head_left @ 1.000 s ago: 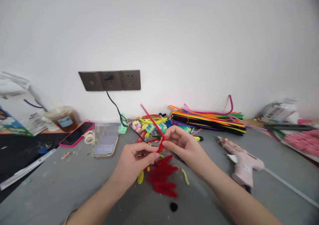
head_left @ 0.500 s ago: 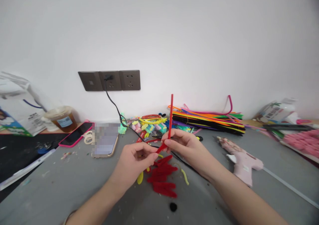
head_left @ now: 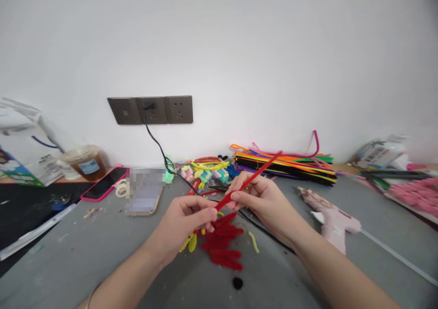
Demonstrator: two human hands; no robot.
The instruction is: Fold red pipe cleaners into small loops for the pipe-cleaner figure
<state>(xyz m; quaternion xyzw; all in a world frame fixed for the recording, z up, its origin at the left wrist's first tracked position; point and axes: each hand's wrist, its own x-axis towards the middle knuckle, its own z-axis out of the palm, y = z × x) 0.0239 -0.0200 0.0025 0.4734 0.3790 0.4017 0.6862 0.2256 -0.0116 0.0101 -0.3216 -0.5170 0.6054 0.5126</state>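
A red pipe cleaner [head_left: 262, 168] slants up to the right above the table, its lower part between my two hands. My left hand [head_left: 191, 217] pinches its lower end between thumb and fingertips. Just to the right, my right hand [head_left: 255, 197] grips it farther up with thumb and fingers. Beneath them lie several folded red pipe cleaner pieces [head_left: 224, 245], with yellow pieces [head_left: 192, 243] at their left and a short yellow-green piece [head_left: 253, 242] at their right. A black pompom-like disc [head_left: 237, 283] rests nearer to me.
A bundle of coloured pipe cleaners [head_left: 287, 166] lies along the wall. At right is a pink glue gun [head_left: 333, 220]; at left, a phone [head_left: 145, 195], a pink-cased phone [head_left: 104, 185] and a drink cup [head_left: 85, 163]. A black cord [head_left: 155, 140] runs from the socket behind my hands.
The upper part of the red pipe cleaner has swung from upright to a slant toward the right. Both hands have stayed in nearly the same place.
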